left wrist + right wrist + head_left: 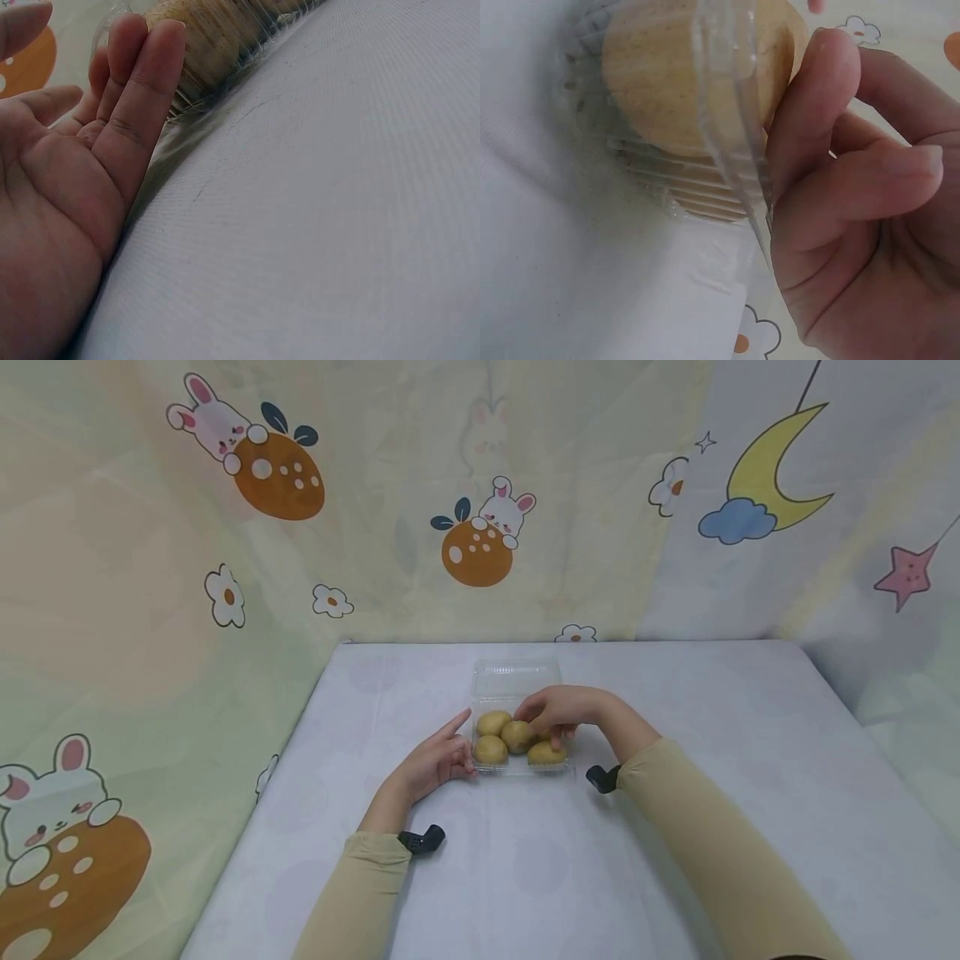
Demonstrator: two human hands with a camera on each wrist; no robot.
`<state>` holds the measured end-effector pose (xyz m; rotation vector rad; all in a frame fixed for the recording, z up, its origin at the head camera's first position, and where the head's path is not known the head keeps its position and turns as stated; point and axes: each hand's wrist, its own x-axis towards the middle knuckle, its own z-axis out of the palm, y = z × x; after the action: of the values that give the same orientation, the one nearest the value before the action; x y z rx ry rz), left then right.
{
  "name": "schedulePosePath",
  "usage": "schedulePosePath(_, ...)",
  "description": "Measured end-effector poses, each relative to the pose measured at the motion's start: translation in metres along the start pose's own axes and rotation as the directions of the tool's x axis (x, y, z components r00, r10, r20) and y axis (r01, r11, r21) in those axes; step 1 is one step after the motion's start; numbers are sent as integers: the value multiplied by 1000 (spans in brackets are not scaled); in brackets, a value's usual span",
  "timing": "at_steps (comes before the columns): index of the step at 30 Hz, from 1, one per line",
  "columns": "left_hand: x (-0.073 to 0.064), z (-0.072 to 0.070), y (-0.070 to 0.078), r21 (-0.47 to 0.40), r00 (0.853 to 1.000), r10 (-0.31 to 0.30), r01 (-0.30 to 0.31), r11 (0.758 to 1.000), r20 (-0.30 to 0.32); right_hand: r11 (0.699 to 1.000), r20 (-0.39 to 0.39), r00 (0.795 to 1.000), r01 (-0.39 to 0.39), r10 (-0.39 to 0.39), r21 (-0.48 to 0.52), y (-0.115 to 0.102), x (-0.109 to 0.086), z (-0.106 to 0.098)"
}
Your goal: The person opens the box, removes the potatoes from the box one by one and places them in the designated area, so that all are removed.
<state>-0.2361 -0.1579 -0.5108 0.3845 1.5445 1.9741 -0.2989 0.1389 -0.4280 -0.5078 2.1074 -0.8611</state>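
Observation:
A clear hinged plastic box (517, 769) holds several yellow-skinned potatoes, with its lid (517, 677) raised at the far side. My right hand (562, 706) reaches in over the box and pinches the middle potato (517, 737) between thumb and forefinger. Its other fingers hang over the right side, close to a front potato (547, 753). At the box's left wall is my left hand (435, 760), forefinger pointing forward and the other fingertips against the plastic. Two more potatoes, a rear one (493, 722) and a front one (491, 750), lie along that left side.
The box stands on a table with a pale cloth (525, 860), near its back edge. Behind it hangs a printed curtain (390, 527) with rabbits and flowers. Each wrist wears a small black camera, the left camera (423, 840) and the right camera (602, 778).

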Motion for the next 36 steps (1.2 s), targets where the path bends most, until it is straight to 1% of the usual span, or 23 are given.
schedulePosePath(7, 0, 1, 0, 3, 1000, -8, 8, 1000, -11, 999, 25, 999, -49, 48, 2, -4, 6, 0)
schedulePosePath(14, 1, 0, -1, 4, 1000, -10, 10, 1000, -12, 997, 24, 996, -81, 80, 21, -3, 7, -1)
schedulePosePath(18, 1, 0, -1, 5, 1000, -3, 3, 1000, -1, 996, 13, 996, -87, 87, 4, -3, 9, 0)
schedulePosePath(25, 0, 0, -1, 0, 1000, 8, -8, 1000, 5, 992, -18, 995, -104, 103, -73, -6, 13, 4)
schedulePosePath(32, -1, 1, 0, -8, 1000, 3, -3, 1000, 8, 992, -28, 993, -113, 111, -65, -7, 13, 6)
schedulePosePath(36, -3, 4, 5, 10, 1000, 5, -6, 1000, 30, 991, -33, 994, -107, 105, -74, -6, 13, 6)
